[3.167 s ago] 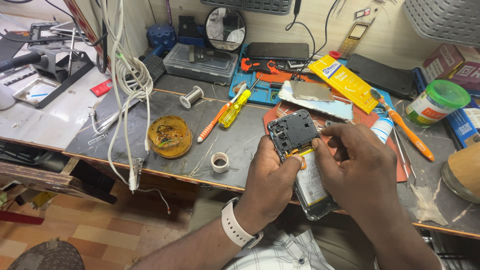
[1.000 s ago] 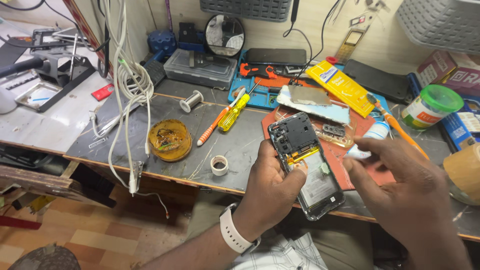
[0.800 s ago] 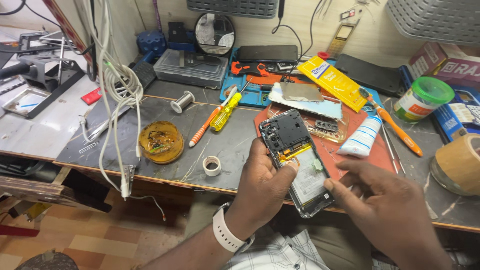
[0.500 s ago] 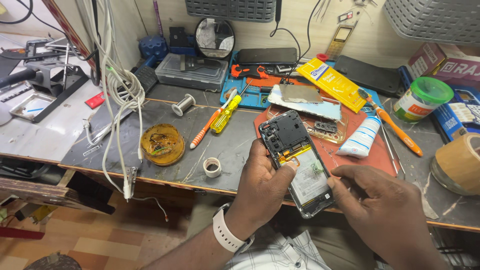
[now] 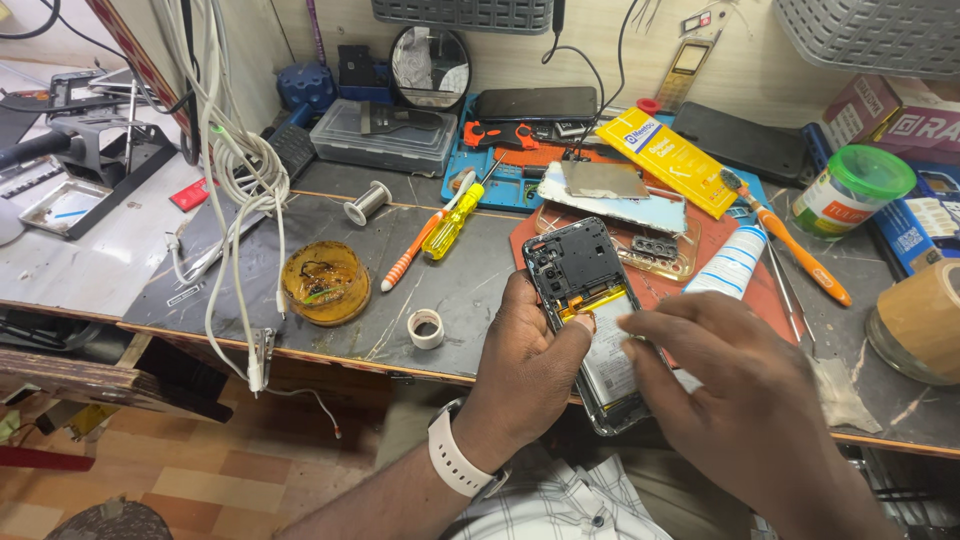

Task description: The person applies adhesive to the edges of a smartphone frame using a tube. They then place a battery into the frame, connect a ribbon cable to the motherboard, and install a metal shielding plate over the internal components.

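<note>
My left hand [image 5: 522,372] grips an opened phone [image 5: 585,300] with its back cover off, black frame and battery exposed, held tilted over the bench's front edge. A yellow strip crosses the phone's middle under my left thumb. My right hand [image 5: 735,390] hovers over the phone's lower half, fingers spread, fingertips resting on or just above the battery; it holds nothing. A white tube [image 5: 728,265] lies on the red mat [image 5: 760,300] just beyond my right hand.
On the bench lie a yellow screwdriver [image 5: 447,225], an orange-handled brush [image 5: 790,240], a small tape roll [image 5: 427,327], an amber round tin [image 5: 323,283], a green-lidded jar [image 5: 850,190], a brown tape roll [image 5: 925,320] and hanging white cables [image 5: 240,190].
My right hand put the white tube down on the mat and came back over the phone's battery. The left hand has kept its grip on the phone.
</note>
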